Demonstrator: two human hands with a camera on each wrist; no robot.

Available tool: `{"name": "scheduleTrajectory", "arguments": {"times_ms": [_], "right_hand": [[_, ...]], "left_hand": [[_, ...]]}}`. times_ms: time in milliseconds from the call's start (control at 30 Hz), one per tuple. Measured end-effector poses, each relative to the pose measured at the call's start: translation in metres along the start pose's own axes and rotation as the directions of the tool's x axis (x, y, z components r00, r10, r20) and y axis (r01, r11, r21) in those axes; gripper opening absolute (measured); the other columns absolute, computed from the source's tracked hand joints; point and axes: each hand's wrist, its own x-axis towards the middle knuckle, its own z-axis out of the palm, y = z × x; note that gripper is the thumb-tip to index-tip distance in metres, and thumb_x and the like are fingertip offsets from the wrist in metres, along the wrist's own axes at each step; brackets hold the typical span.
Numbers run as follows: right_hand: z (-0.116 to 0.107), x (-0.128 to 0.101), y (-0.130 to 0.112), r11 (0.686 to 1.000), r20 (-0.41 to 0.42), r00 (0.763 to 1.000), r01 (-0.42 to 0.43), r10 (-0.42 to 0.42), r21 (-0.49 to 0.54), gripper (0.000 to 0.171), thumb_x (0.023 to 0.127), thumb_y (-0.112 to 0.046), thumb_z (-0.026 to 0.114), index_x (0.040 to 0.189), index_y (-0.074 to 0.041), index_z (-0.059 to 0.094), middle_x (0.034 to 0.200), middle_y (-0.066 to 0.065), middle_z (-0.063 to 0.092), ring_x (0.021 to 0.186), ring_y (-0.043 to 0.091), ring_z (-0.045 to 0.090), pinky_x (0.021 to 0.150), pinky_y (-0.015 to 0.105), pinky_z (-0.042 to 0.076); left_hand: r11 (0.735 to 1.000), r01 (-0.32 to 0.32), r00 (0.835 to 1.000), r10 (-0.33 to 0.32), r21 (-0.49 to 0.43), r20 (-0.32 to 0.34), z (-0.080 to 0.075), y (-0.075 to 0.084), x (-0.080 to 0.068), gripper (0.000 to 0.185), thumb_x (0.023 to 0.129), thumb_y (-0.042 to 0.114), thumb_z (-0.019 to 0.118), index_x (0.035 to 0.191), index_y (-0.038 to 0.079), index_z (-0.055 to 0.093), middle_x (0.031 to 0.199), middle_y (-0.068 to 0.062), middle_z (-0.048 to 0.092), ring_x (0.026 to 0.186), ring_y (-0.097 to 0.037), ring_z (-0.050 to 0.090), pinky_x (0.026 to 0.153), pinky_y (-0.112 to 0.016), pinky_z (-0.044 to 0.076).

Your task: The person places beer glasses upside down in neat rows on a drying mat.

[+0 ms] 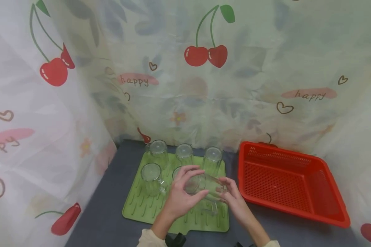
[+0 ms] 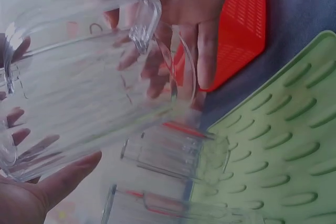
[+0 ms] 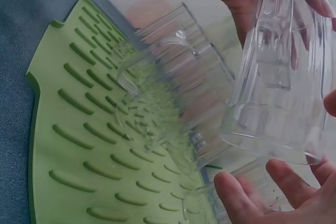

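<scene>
A clear glass mug (image 1: pixel 211 187) is held tilted on its side above the green drying mat (image 1: pixel 136 209), its handle hanging down. My left hand (image 1: pixel 183 195) grips it round the base end, fingers over the top and thumb below. At the other end, my right hand (image 1: pixel 235 200) has its fingers and thumb about the rim. In the right wrist view the right fingertips (image 3: pixel 286 179) sit right at the rim of the mug (image 3: pixel 283 114). Several more glass mugs, such as the front left one (image 1: pixel 151 176), stand upside down on the mat; one is partly hidden behind the left hand.
To the right of the mat lies a red plastic basket (image 1: pixel 284 206) with perforated walls. A dark grey cloth (image 1: pixel 102 206) covers the table. Printed curtains (image 1: pixel 204 103) close in the back and both sides, right behind the rear row of mugs.
</scene>
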Motion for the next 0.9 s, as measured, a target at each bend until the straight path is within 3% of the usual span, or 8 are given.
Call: {"name": "scheduleTrajectory", "arguments": {"times_ms": [333, 633, 767, 900], "right_hand": [[-0.001, 0.000, 0.006, 0.997, -0.004, 0.999, -0.039, 0.039, -0.063, 0.052, 0.102, -0.013, 0.054, 0.151, -0.010, 0.039, 0.152, 0.022, 0.044, 0.137, 0.043, 0.049, 0.103, 0.052, 0.053], [-0.012, -0.005, -0.009, 0.976, -0.093, 0.995, -0.051, 0.032, -0.210, 0.048, 0.102, -0.021, 0.061, 0.147, -0.018, 0.046, 0.155, 0.013, 0.046, 0.141, 0.040, 0.049, 0.106, 0.053, 0.051], [-0.022, -0.009, -0.018, 0.980, -0.111, 0.994, 0.000, -0.022, -0.198, 0.046, 0.102, -0.017, 0.062, 0.145, -0.015, 0.047, 0.152, 0.008, 0.048, 0.140, 0.031, 0.052, 0.104, 0.034, 0.053], [-0.032, -0.013, -0.023, 0.987, -0.130, 0.985, 0.099, -0.115, -0.128, 0.047, 0.101, -0.009, 0.063, 0.144, -0.005, 0.046, 0.143, 0.000, 0.052, 0.130, 0.010, 0.058, 0.095, 0.017, 0.053]], "left_hand": [[0.999, 0.005, 1.000, -0.005, 0.033, 0.006, 0.005, 0.001, 0.005, 0.052, 0.084, 0.026, 0.086, 0.133, 0.029, 0.066, 0.145, -0.002, 0.052, 0.134, -0.023, 0.052, 0.106, -0.045, 0.050], [0.997, 0.031, 0.999, -0.034, 0.064, 0.040, 0.014, 0.007, 0.015, 0.054, 0.083, 0.027, 0.086, 0.133, 0.036, 0.066, 0.150, 0.002, 0.048, 0.139, -0.022, 0.050, 0.105, -0.048, 0.053], [0.993, 0.061, 0.997, -0.065, 0.104, 0.035, 0.022, 0.008, 0.017, 0.056, 0.081, 0.025, 0.089, 0.131, 0.037, 0.068, 0.150, -0.002, 0.046, 0.138, -0.025, 0.052, 0.103, -0.049, 0.053], [0.986, 0.081, 0.993, -0.091, 0.143, 0.068, 0.031, 0.007, 0.020, 0.057, 0.079, 0.022, 0.090, 0.130, 0.036, 0.069, 0.149, -0.002, 0.047, 0.135, -0.025, 0.054, 0.102, -0.044, 0.055]]}}
